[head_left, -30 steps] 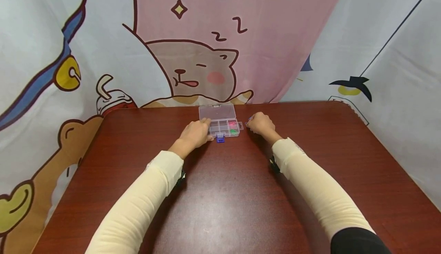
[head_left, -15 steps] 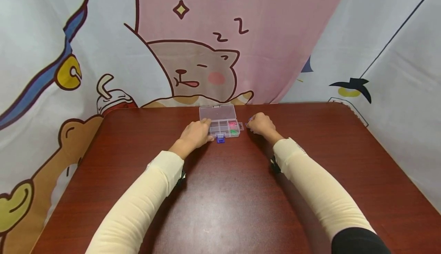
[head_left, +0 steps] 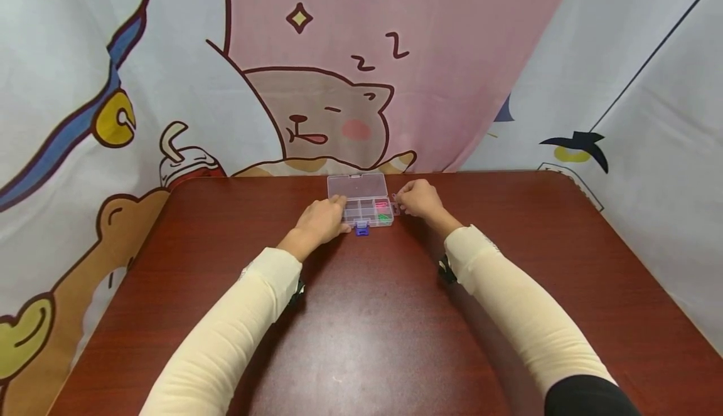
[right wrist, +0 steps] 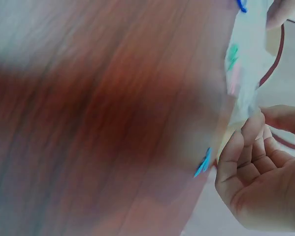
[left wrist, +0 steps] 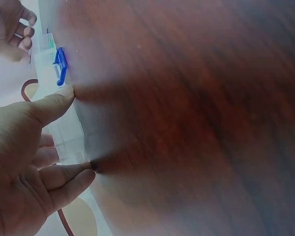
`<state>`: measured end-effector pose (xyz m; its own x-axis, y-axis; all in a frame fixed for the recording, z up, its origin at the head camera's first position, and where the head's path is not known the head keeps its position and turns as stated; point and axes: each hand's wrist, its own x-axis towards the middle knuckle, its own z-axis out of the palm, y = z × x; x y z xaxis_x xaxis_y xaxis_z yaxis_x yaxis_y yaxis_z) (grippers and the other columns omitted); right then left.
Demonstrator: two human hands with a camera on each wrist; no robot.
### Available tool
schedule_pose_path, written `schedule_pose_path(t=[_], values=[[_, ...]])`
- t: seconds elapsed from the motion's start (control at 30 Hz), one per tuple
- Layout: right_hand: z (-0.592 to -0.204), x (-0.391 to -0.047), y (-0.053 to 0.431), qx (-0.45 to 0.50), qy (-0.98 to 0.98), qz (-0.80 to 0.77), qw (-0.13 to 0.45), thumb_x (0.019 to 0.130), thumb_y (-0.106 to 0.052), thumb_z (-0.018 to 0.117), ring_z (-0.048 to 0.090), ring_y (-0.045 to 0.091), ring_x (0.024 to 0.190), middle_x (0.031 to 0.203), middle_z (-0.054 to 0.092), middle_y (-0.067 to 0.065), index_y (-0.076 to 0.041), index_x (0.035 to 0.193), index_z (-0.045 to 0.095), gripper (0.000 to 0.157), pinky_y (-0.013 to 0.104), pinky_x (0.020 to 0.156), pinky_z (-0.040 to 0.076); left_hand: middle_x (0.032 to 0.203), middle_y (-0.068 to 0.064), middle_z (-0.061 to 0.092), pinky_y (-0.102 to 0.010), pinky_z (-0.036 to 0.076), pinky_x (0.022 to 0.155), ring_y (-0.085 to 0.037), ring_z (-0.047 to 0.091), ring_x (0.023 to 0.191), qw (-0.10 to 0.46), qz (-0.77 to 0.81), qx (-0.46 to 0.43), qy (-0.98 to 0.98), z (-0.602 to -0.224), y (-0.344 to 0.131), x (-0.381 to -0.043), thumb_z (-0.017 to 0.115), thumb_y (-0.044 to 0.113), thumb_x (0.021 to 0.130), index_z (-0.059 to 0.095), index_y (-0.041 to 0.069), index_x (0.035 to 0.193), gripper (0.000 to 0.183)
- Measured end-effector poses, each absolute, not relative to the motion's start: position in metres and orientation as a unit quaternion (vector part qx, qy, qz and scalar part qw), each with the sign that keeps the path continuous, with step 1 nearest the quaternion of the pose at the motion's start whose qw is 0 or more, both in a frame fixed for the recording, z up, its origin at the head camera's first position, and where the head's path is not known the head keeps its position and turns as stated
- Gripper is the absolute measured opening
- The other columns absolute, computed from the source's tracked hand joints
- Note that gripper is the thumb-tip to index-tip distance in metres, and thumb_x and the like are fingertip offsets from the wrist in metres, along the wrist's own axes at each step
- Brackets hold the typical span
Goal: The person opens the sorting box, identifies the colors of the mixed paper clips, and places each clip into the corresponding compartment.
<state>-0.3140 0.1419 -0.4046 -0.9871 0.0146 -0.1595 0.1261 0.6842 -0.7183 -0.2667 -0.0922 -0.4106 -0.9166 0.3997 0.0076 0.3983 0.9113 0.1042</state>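
Observation:
A clear compartment box (head_left: 367, 210) stands at the table's back edge with its lid (head_left: 357, 186) folded back and its blue latch (head_left: 362, 230) at the front. My left hand (head_left: 321, 220) grips the box's left end, thumb along the front wall. Pink paper clips (head_left: 381, 204) and green paper clips (head_left: 385, 218) lie in the right compartments. My right hand (head_left: 420, 199) is at the box's right end, thumb and forefinger pinched on a small thin piece, seemingly a paper clip, mostly hidden. Blue paper clips (right wrist: 203, 164) lie on the table below that hand in the right wrist view.
The brown table (head_left: 361, 315) ends just behind the box, against a printed cloth (head_left: 452, 58). A clear hanging tab (head_left: 395, 208) juts from the box's right side, close to my right fingers.
My right hand has lifted off the table and shifted slightly left towards the box, fingers pinched. The left hand and the box have stayed in place.

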Motion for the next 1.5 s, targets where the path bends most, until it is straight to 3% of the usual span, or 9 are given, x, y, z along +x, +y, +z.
schedule_pose_path(t=[0.23, 0.67, 0.9, 1.17, 1.5], values=[[-0.397, -0.304, 0.123, 0.013, 0.917, -0.392, 0.076, 0.088, -0.016, 0.066, 0.064, 0.016, 0.061, 0.078, 0.069, 0.011, -0.003, 0.089, 0.071, 0.014, 0.025, 0.055, 0.053, 0.121, -0.01, 0.06, -0.043, 0.053, 0.086, -0.032, 0.065, 0.096, 0.006, 0.054, 0.201, 0.978, -0.41, -0.092, -0.265, 0.07, 0.039, 0.089, 0.05, 0.004, 0.133, 0.059], [-0.401, -0.297, 0.111, -0.043, 0.94, -0.33, 0.075, 0.086, -0.019, 0.066, 0.057, 0.015, 0.065, 0.074, 0.066, 0.001, -0.009, 0.084, 0.072, 0.012, 0.027, 0.057, 0.046, 0.124, -0.011, 0.06, -0.043, 0.053, 0.087, -0.032, 0.065, 0.097, 0.008, 0.048, 0.204, 0.978, -0.41, -0.091, -0.265, 0.07, 0.039, 0.089, 0.048, 0.002, 0.136, 0.063], [-0.396, -0.294, 0.108, -0.066, 0.952, -0.292, 0.061, 0.085, -0.022, 0.065, 0.056, 0.019, 0.071, 0.08, 0.067, 0.0, -0.013, 0.084, 0.073, 0.012, 0.031, 0.065, 0.044, 0.126, -0.011, 0.059, -0.042, 0.052, 0.089, -0.031, 0.065, 0.099, 0.016, 0.044, 0.202, 0.978, -0.408, -0.09, -0.267, 0.069, 0.04, 0.09, 0.047, 0.002, 0.138, 0.065], [-0.394, -0.295, 0.104, -0.068, 0.952, -0.29, 0.067, 0.083, -0.027, 0.065, 0.058, 0.019, 0.076, 0.088, 0.071, -0.003, -0.02, 0.084, 0.075, 0.012, 0.034, 0.064, 0.045, 0.126, -0.01, 0.059, -0.043, 0.052, 0.088, -0.032, 0.065, 0.1, 0.017, 0.045, 0.201, 0.978, -0.409, -0.09, -0.268, 0.07, 0.04, 0.089, 0.048, 0.003, 0.138, 0.065], [-0.397, -0.294, 0.108, -0.075, 0.953, -0.288, 0.063, 0.087, -0.028, 0.065, 0.056, 0.018, 0.072, 0.083, 0.069, -0.002, -0.016, 0.083, 0.075, 0.016, 0.032, 0.067, 0.045, 0.119, -0.01, 0.06, -0.043, 0.053, 0.086, -0.032, 0.065, 0.095, 0.012, 0.047, 0.204, 0.978, -0.409, -0.09, -0.267, 0.07, 0.038, 0.089, 0.051, 0.004, 0.13, 0.057]])
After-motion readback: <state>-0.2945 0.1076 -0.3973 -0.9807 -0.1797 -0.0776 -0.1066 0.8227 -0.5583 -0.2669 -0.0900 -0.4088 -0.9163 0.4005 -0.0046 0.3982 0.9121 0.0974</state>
